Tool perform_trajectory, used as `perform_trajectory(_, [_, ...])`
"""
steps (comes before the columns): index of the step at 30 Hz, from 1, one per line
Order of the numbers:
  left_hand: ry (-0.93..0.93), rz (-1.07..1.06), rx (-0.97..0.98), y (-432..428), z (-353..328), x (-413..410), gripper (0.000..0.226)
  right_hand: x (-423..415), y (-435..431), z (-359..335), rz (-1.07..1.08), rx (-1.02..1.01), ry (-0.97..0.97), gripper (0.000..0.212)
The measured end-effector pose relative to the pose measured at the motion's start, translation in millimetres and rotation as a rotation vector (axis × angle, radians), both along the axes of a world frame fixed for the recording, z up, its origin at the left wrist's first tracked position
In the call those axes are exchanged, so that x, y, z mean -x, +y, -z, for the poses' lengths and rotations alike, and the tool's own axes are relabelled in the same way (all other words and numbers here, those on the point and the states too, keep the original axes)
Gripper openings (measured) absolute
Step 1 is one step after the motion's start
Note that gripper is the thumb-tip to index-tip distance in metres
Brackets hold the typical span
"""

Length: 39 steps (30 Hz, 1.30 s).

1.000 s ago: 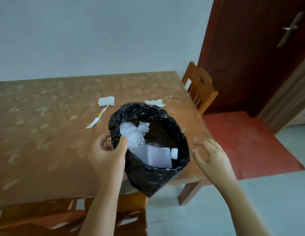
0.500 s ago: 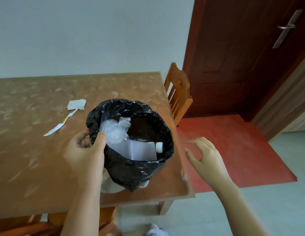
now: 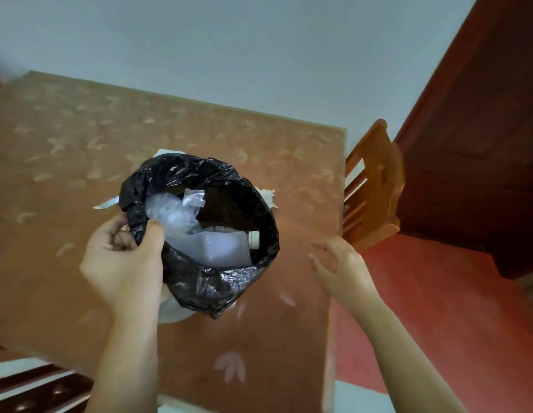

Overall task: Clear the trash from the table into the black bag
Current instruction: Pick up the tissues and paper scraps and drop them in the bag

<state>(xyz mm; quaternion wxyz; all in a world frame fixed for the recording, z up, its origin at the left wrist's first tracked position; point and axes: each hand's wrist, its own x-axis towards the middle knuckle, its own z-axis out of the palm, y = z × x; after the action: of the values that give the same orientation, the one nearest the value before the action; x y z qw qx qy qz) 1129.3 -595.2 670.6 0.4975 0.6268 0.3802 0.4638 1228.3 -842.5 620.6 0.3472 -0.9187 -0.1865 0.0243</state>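
The left hand (image 3: 122, 257) pinches the rim of the bag (image 3: 205, 281), thumb inside and fingers outside. That keeps the mouth wide and facing up so trash can drop in. Whether the bag's bottom rests on the surface (image 3: 65, 150) I cannot tell. The bag is over the right half of the surface and holds a bottle (image 3: 226, 248) and crumpled plastic (image 3: 173, 214). The right hand (image 3: 339, 263) is empty, fingers loosely spread, at the right edge, probably free for picking. A scrap (image 3: 266, 196) lies just beside the bag toward the right edge, a strip (image 3: 106, 203) shows at the bag's left, and a second scrap (image 3: 167, 151) peeks out on the far-edge side. A white thing (image 3: 173, 310) lies partly under the bag. A chair (image 3: 375, 186) stands close against the right edge, so a reach from the near edge looks less hemmed in.
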Motion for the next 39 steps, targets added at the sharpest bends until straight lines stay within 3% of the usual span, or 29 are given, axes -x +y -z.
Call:
perform_trajectory(7, [0.044, -0.234, 0.075, -11.9, 5.0, -18.3, 0.022, -91.4, 41.0, 36.5, -0.214, -0.038, 0.085, 0.022])
perform_trajectory(14, [0.108, -0.505, -0.018, -48.0, 7.6, -47.7, 0.016, -173.7, 74.1, 74.4, -0.348, -0.057, 0.228, 0.031])
perform_trajectory(20, [0.170, -0.634, 0.011, -68.1, 7.2, -57.5, 0.027, -219.9, 106.7, 106.4, -0.414, -0.027, 0.205, 0.036])
perform_trajectory(30, [0.232, -0.746, 0.034, -89.4, 5.1, -57.0, 0.035, -240.0, 133.8, 142.5, -0.506, 0.173, 0.169, 0.042])
perform_trajectory(39, [0.211, -0.801, 0.041, -104.8, 7.4, -44.1, 0.027, -222.7, 120.0, 148.2, -0.594, 0.093, 0.179, 0.019])
